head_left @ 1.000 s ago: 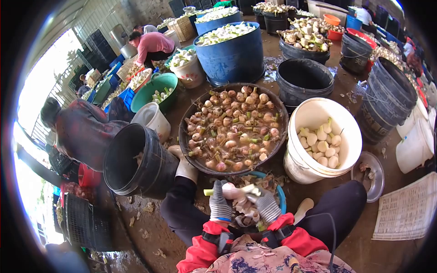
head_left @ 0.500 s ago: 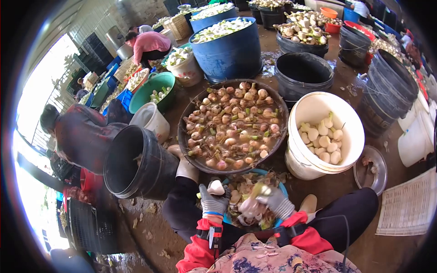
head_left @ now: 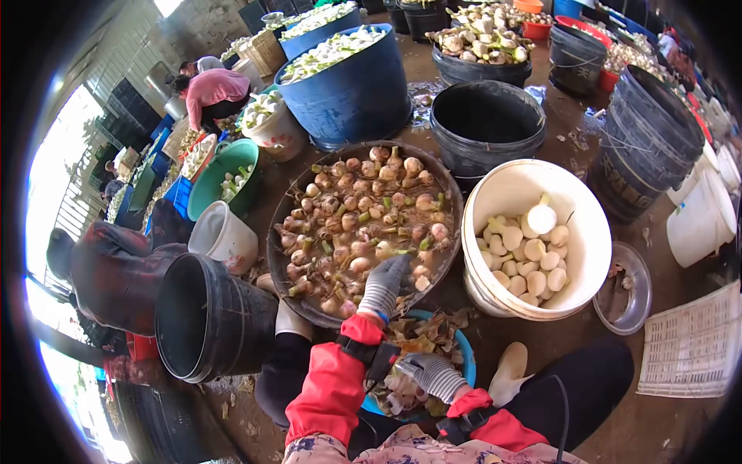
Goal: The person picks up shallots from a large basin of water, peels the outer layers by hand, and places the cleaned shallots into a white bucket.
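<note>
My left hand (head_left: 386, 283), in a grey striped glove, reaches over the near rim of a dark round tub (head_left: 280, 272). It is at the garlic bulbs (head_left: 359, 264) lying in brown water; its fingertips are hidden. My right hand (head_left: 434, 376), also gloved, is closed over the blue basin (head_left: 468, 357) of peelings (head_left: 402, 396); what it grips is too small to make out. Right of the tub, a white bucket (head_left: 495, 290) holds peeled bulbs (head_left: 533, 263), one bright bulb (head_left: 542, 217) near its inner wall.
A black bucket (head_left: 255, 325) tilts at the left, near a crouching person (head_left: 124, 271). Another black bucket (head_left: 487, 158) stands behind the white one. A clear lid (head_left: 624, 298) and white basket (head_left: 688, 344) lie right. Blue tubs (head_left: 348, 97) and a person in pink (head_left: 212, 91) are farther back.
My left hand has moved forward to the tub, and its peeled bulb is gone from it. The stemmed bulb has left my right hand. A bright bulb now shows in the white bucket. The view has shifted.
</note>
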`<state>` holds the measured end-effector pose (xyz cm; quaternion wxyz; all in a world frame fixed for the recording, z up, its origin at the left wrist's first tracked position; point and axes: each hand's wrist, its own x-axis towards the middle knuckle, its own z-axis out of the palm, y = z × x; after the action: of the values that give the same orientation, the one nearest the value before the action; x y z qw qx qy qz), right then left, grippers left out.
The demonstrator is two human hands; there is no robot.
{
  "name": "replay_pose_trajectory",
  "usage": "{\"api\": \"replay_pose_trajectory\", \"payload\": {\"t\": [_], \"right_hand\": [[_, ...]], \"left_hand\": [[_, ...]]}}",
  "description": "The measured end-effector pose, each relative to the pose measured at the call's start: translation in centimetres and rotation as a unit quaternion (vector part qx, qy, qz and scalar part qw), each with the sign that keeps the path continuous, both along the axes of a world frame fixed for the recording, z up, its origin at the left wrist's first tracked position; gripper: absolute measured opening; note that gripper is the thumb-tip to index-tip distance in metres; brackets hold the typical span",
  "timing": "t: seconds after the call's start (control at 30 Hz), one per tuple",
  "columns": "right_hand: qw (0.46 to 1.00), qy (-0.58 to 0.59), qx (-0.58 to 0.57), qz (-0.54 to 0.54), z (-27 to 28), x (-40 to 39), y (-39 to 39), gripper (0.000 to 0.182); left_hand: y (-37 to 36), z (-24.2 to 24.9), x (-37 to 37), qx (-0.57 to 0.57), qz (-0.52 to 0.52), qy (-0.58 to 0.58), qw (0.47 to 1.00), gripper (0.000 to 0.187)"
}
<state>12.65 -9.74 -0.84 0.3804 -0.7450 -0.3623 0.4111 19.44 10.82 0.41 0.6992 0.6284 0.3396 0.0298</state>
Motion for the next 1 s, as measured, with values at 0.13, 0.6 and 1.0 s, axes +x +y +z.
{"api": "replay_pose_trajectory", "payload": {"t": [0.13, 0.6, 1.0], "right_hand": [[0.996, -0.019, 0.054, -0.065, -2.1, -0.2, -0.3, 0.034], [0.989, 0.113, -0.003, -0.099, 0.5, 0.7, -0.6, 0.035], [0.871, 0.335, 0.207, -0.293, 3.0, -0.9, -0.7, 0.031]], "left_hand": [[0.8, -4.8, 3.7, 0.354, -0.248, 0.204, 0.878, 0.054], [-1.0, -2.4, 1.4, -0.007, -0.058, 0.060, 0.997, 0.059], [-8.0, 1.2, -17.8, -0.163, 0.038, -0.115, 0.979, 0.055]]}}
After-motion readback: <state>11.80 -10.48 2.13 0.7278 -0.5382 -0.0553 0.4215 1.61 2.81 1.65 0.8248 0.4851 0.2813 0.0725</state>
